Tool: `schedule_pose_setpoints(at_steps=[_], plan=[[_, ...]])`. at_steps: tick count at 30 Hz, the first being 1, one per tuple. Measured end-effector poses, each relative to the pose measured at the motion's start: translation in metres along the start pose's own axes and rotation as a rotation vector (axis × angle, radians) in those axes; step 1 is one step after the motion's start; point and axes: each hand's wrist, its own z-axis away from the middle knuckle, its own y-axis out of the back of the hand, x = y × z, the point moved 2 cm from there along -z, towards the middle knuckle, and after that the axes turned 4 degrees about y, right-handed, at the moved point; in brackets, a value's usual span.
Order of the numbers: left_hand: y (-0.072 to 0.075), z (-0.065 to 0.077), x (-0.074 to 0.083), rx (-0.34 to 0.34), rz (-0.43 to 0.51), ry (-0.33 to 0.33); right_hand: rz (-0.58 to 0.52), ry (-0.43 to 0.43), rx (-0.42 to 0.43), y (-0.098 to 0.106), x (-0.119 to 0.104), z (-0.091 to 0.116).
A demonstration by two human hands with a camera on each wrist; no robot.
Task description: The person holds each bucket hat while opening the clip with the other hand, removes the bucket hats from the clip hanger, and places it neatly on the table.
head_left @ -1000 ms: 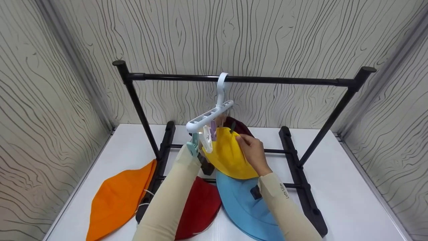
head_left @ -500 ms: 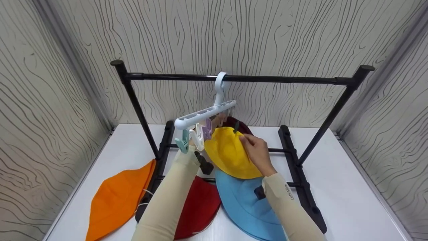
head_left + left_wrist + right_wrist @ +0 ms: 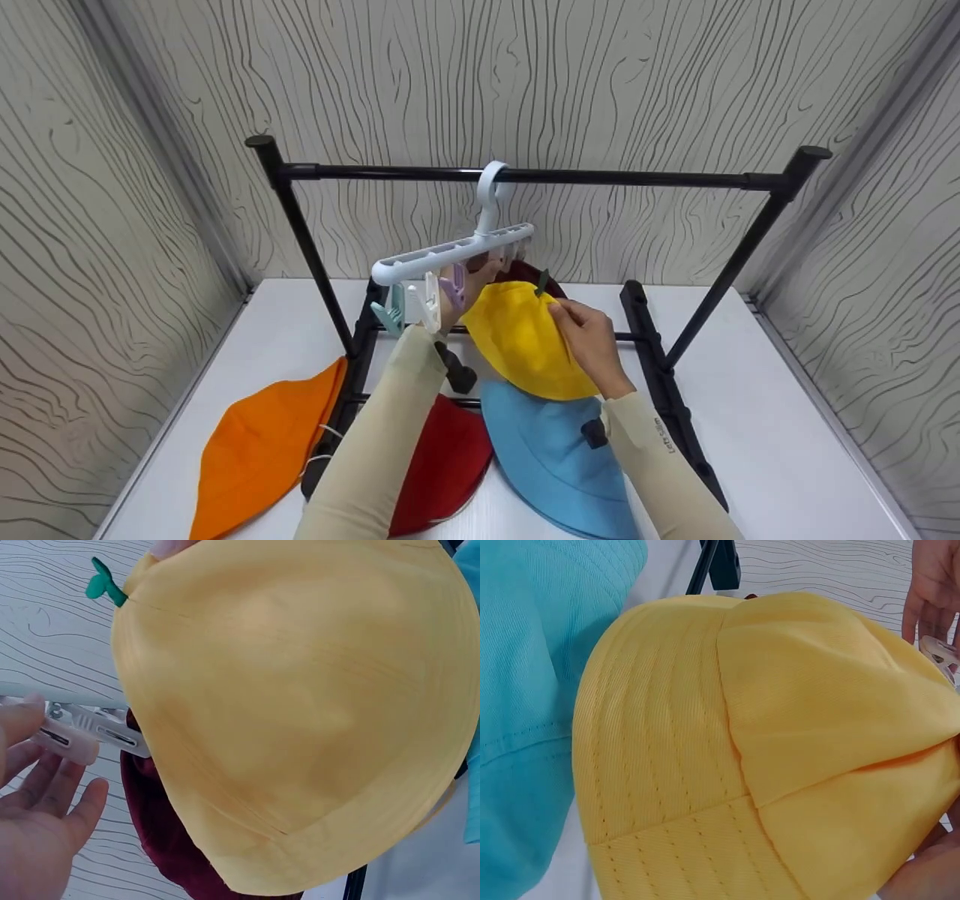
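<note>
A yellow bucket hat (image 3: 529,341) with a green sprout on top is pinched near its crown by my right hand (image 3: 589,341). My left hand (image 3: 41,836) has its fingers round a pale pink clothespin (image 3: 71,739) on the white clip hanger (image 3: 442,255). A whitish clothespin (image 3: 120,733) beside it meets the edge of a dark maroon hat (image 3: 161,832), which hangs behind the yellow one. In the head view, teal (image 3: 391,309), white (image 3: 427,302) and purple (image 3: 454,286) clothespins dangle from the hanger's near half.
The hanger hooks over the top bar of a black rack (image 3: 637,178). On the white table (image 3: 780,420) lie an orange hat (image 3: 266,442) at the left, a red hat (image 3: 446,465) in front, and a light blue hat (image 3: 559,465) under my right forearm. Patterned panels surround it.
The hanger has turned on the bar, its near end swinging left. My right hand has shifted slightly right with the yellow hat, and the left hand shows more behind the clothespins.
</note>
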Motion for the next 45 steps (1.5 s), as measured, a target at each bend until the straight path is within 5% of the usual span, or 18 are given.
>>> schedule_pose_setpoints(at_steps=[5,10,15,25,33,45], plan=[[-0.003,0.001,-0.002,0.029,0.050,0.035,0.006,0.003,0.008,0.003,-0.001,0.002],[-0.002,0.006,-0.005,0.005,0.136,-0.069,-0.012,0.009,0.008,0.008,-0.003,0.005],[-0.003,0.003,-0.017,0.005,0.108,-0.116,-0.018,0.025,0.022,0.016,-0.006,0.007],[-0.006,0.003,-0.045,0.003,0.077,-0.066,0.005,0.018,0.037,0.034,-0.004,0.016],[-0.006,0.012,-0.055,0.012,0.098,0.004,-0.001,-0.007,0.040,0.049,-0.002,0.023],[-0.005,0.027,-0.060,-0.006,0.122,0.022,0.052,-0.077,0.033,0.067,0.003,0.039]])
